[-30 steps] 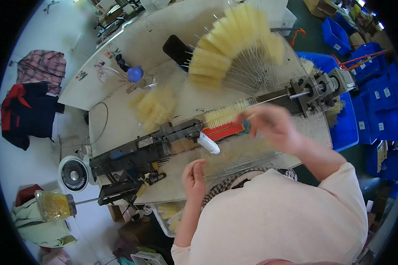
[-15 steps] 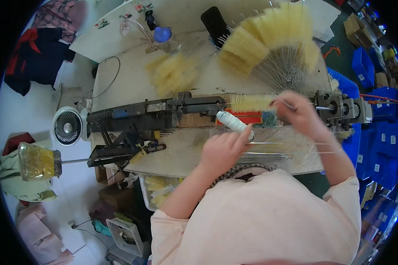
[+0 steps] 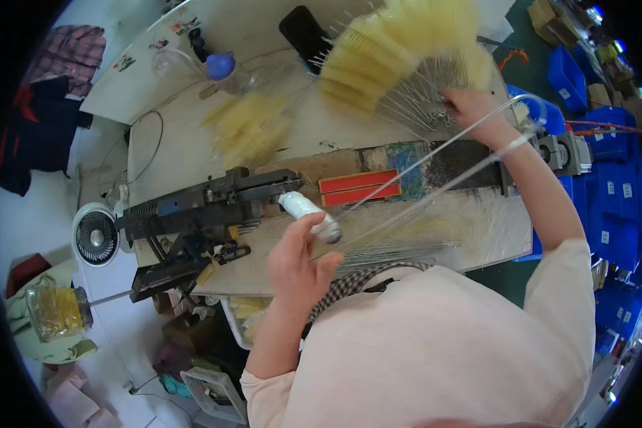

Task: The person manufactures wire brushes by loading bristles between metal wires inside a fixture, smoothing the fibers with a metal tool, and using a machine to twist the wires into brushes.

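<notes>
My right hand (image 3: 478, 113) reaches over the fanned heap of pale yellow bristle brushes (image 3: 367, 68), fingers closed at their twisted wire stems (image 3: 421, 103). My left hand (image 3: 299, 260) has thumb and fingers apart, its forefinger beside a white-wrapped handle (image 3: 307, 212) on the dark metal machine (image 3: 214, 192). A long bent wire (image 3: 435, 153), smeared by motion, loops from near my left fingers up past my right wrist; whether the left hand touches it is hidden. The machine's jaws (image 3: 285, 180) have no brush in them.
Red trays (image 3: 360, 187) sit on the bench (image 3: 471, 242), with straight wires (image 3: 399, 251) nearer me. Loose brushes (image 3: 250, 128) and a black phone (image 3: 303, 36) lie behind. A fan (image 3: 96, 239) stands left; metal blocks (image 3: 567, 155) and blue bins (image 3: 610, 189) are at right.
The brush that lay along the machine is gone from it. My right hand has moved up and back to the brush heap. A bent wire has swung up, and the view has turned.
</notes>
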### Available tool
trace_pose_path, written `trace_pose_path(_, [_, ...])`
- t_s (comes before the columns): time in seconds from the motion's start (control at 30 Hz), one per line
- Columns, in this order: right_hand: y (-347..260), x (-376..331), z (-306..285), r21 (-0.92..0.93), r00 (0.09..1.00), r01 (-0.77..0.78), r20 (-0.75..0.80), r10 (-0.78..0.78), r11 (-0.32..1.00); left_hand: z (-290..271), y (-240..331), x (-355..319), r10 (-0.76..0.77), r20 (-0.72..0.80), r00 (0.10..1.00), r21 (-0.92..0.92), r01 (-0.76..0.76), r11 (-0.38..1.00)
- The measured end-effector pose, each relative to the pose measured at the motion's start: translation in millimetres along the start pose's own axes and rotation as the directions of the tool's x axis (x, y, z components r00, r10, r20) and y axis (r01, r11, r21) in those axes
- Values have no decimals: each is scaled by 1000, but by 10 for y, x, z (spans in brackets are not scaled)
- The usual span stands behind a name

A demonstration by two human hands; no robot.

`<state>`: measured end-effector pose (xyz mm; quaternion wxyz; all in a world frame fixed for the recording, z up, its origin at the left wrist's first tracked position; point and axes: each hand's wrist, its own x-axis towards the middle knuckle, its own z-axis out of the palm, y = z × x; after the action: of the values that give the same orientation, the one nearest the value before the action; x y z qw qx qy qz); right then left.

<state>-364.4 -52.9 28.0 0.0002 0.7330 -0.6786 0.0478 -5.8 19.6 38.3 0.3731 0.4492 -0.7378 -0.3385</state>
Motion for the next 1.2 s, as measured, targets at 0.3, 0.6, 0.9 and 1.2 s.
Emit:
trace_pose_path(0.3, [387,-298,-566,526,961,11,-239,135,851,148,191,578,175,223,959,471,-263,842])
trace_pose_path(0.6, [4,-559,-848,561,973,109,-230,27,820,247,144,730,354,471,808,528,-579,621])
trace_pose_path(0.9, [-1451,-393,-115,260,820,567,-83,-567,782,-135,83,391,230,351,908,672,-415,613])
trace_pose_path(1.2, [-1708,123,173,256,816,577,-165,-553,775,67,-579,-196,-516,-22,856,-428,458,779])
